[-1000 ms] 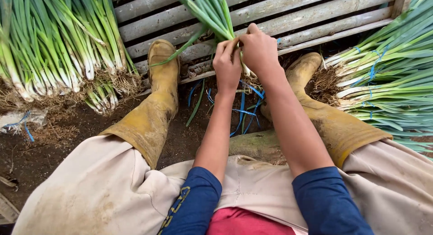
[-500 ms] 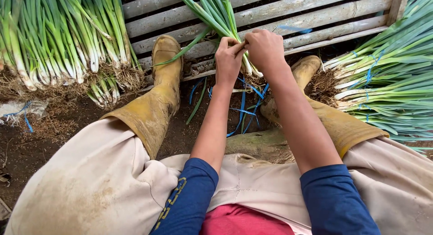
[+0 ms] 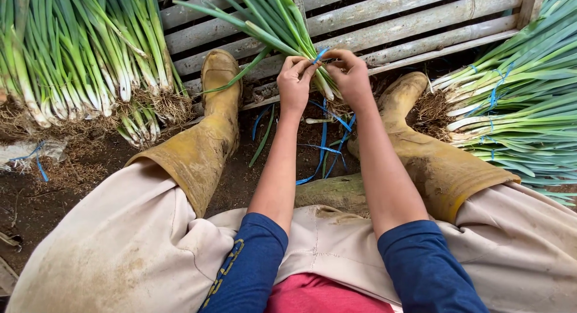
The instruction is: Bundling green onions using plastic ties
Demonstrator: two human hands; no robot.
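Your left hand [image 3: 294, 82] and right hand [image 3: 350, 79] meet at the white base of 1 bunch of green onions [image 3: 282, 24], which rises above the wooden slat panel [image 3: 421, 18]. The fingers of both hands are narrow, pinched on a blue tie strip [image 3: 319, 56] at the bunch's lower end; both hands touch the stalks. Below the panel, loose blue strips [image 3: 324, 148] lie on the soil between your 2 muddy yellow boots [image 3: 210, 127]. Left of the panel lies a pile of untied green onions [image 3: 78, 54]. Right of the panel lie tied bundles [image 3: 517, 103] with blue bands.
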